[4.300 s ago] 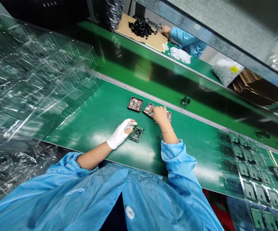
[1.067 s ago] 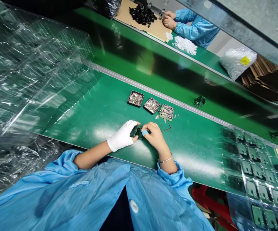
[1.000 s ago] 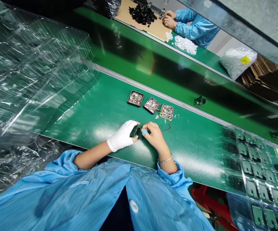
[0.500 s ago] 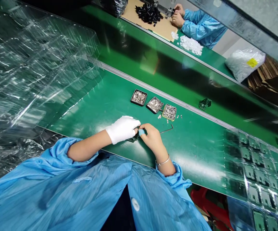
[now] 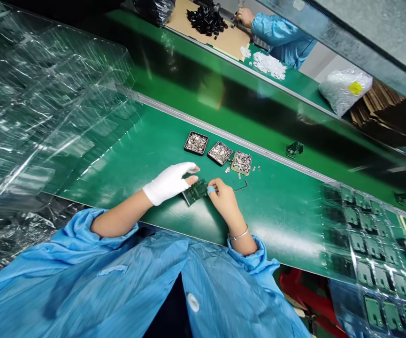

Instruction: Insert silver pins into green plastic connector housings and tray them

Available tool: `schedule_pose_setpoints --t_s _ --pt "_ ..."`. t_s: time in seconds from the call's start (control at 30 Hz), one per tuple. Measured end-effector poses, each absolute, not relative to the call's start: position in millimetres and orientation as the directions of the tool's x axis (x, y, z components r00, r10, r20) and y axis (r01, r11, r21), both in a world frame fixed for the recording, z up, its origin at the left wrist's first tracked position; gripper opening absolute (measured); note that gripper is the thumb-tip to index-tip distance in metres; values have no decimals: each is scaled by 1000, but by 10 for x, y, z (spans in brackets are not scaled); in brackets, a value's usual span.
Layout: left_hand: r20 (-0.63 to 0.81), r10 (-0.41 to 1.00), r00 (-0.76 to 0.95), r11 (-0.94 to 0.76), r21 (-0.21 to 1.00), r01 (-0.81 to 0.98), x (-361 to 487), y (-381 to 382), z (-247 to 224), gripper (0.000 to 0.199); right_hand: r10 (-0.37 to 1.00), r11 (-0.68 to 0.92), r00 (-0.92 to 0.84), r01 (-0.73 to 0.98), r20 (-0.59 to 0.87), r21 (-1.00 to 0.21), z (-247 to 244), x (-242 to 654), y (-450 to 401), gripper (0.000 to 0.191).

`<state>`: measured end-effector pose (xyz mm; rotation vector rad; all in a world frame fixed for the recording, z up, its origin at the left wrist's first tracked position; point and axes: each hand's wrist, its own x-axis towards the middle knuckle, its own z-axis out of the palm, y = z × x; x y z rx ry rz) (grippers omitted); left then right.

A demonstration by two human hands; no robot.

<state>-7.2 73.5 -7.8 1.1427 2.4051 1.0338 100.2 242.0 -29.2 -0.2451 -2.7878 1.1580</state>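
Observation:
My left hand, in a white glove, holds a small dark green circuit board by its left edge on the green bench. My right hand, bare with a blue finger cot, pinches the board's right edge. The board lies tilted between the two hands. Just beyond them sit three small trays of silvery metal parts. A thin bent metal tool lies to the right of my right hand.
Stacked clear plastic blister trays fill the left. A clear tray holding several boards lies at the right. A dark part rides the conveyor belt. Across the belt, another person's sleeve is beside black parts and white parts.
My right hand came back from the parts trays to the board. The board, held upright between both hands a second ago, is now tipped flatter, with its face showing.

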Motion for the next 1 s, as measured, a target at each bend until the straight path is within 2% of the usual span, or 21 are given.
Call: schedule_pose_setpoints --t_s 0.07,0.17,0.23,0.33,0.43,0.5,0.57,0.63,0.7,0.83,1.0 --pt "55 781 -623 393 731 557 -45 683 -159 47 191 682 -981 123 14 -721 -334 1048 2543 18" --pt "48 823 -566 390 677 624 73 624 -321 56 163 704 -985 78 54 -706 -374 1145 2820 21" --pt "47 804 -592 400 694 598 154 602 -423 59 134 766 -988 51 82 -641 -384 1221 3027 21" --pt "27 767 -641 393 770 503 212 579 -522 69 60 859 -998 36 31 -510 -405 1311 3242 23" --pt "5 768 -640 401 775 488 200 547 -560 66 62 893 -998 52 9 -448 -442 1337 3264 25" --pt "26 775 -631 406 744 530 183 519 -571 61 82 878 -996 56 34 -475 -469 1321 3188 25" --pt "63 782 -620 399 714 576 172 495 -584 61 71 825 -997 34 43 -564 -493 1289 3065 23" --pt "84 789 -608 393 692 606 172 481 -599 63 27 765 -999 -5 40 -643 -514 1246 2921 20" --pt "93 794 -600 391 679 622 178 480 -614 65 -27 741 -999 -46 38 -670 -534 1200 2786 19" --pt "111 800 -589 374 675 636 188 491 -630 63 -91 782 -995 -92 33 -617 -564 1129 2613 29" --pt "113 802 -587 368 680 634 186 488 -634 63 -64 864 -995 -19 -71 -503 -536 1101 2531 30"
